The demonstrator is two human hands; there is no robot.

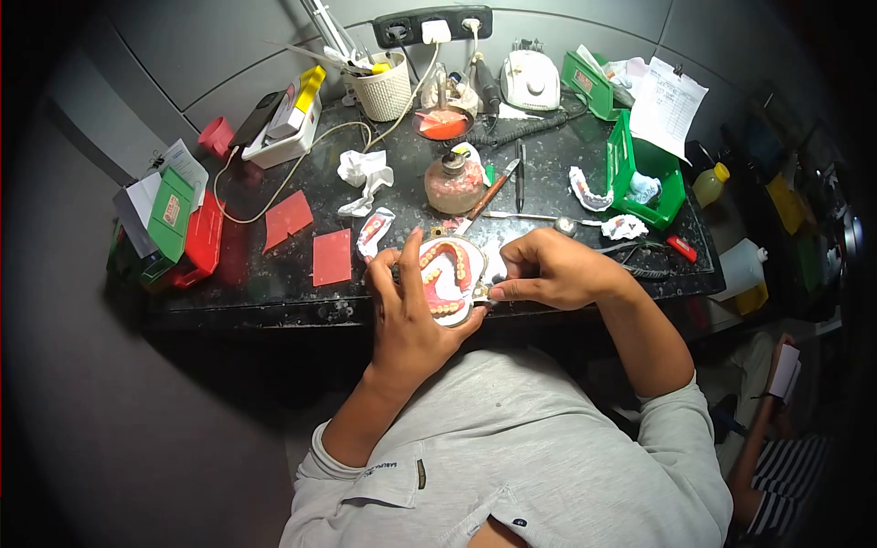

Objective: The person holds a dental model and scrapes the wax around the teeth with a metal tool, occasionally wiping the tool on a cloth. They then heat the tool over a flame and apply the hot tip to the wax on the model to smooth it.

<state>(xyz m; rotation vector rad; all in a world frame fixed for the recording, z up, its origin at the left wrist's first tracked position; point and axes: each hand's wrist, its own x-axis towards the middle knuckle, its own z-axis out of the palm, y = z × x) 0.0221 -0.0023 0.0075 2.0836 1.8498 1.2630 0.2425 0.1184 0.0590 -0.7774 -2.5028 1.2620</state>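
Observation:
A dental articulator with white plaster models carries pink wax dentures with rows of teeth, near the bench's front edge. My left hand wraps round its left side, fingers above and thumb along the lower edge. On the right side, my right hand is closed, thumb and curled fingers pinching at the articulator's metal frame; the exact part is partly hidden. Just beyond my left fingertips lies a small plaster piece with red wax. A wax knife lies behind the articulator.
A glass spirit burner stands mid-bench. Pink wax sheets and crumpled tissue lie left. A green bin, a plaster arch and a metal tool are right. Another person's striped sleeve shows lower right.

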